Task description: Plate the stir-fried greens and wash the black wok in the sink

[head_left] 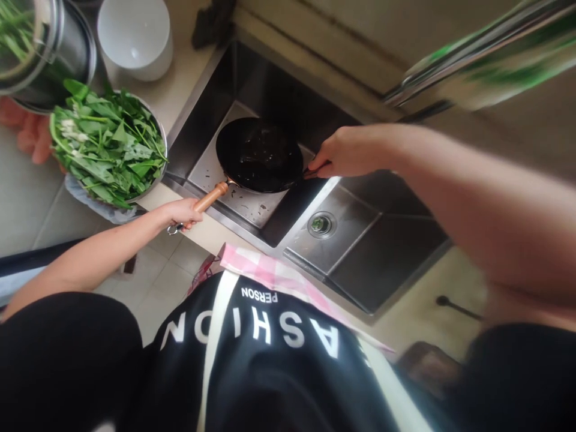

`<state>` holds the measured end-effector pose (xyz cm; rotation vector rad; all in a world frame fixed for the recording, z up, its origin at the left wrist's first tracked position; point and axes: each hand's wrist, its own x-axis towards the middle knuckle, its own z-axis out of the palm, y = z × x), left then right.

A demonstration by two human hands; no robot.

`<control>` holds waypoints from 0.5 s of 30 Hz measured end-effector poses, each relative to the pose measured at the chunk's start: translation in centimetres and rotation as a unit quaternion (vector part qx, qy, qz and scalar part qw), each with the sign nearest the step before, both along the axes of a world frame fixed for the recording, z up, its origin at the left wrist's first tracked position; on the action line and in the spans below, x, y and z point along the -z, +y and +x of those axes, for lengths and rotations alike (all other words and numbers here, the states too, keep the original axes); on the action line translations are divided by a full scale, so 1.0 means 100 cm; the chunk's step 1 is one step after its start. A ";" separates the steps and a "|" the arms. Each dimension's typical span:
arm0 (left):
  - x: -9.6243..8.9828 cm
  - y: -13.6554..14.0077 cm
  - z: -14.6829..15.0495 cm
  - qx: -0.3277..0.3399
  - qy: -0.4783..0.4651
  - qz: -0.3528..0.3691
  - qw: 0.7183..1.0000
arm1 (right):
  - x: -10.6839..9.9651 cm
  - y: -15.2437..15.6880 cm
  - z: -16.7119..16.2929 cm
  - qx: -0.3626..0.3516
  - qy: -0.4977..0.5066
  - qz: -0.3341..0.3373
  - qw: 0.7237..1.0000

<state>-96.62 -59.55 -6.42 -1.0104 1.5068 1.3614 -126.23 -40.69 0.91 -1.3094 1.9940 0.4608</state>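
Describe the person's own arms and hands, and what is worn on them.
Both arms are bare from the short black sleeves down. The left hand and right hand wear no gloves, and no rings, watch or bracelets show. The black shirt carries white block lettering, crossed by a white strap.

You see a scene lit by soft, even daylight, moderately bright, with no hard shadows. The deepest shade lies inside the sink (pixel 382 240), along its far wall behind the black pan (pixel 259 154). The pan's wet surface returns small specular glints. The steel floor of the sink beside the pan shows a pale sheen. Above and right of the sink, a green-and-metal streak is heavily motion-blurred. The frame edges bend outward, and your near forearm and clothing appear soft.
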 end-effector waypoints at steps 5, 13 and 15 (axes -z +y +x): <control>0.000 -0.001 0.002 -0.014 0.005 0.002 1.000 | 0.010 -0.019 0.004 -0.043 -0.021 -0.004 0.999; 0.006 -0.004 0.007 -0.047 0.012 0.035 0.998 | 0.040 -0.024 0.016 0.032 0.083 -0.018 0.996; 0.008 -0.005 0.008 -0.045 0.015 0.033 0.998 | 0.024 -0.020 0.009 0.004 0.064 0.026 0.998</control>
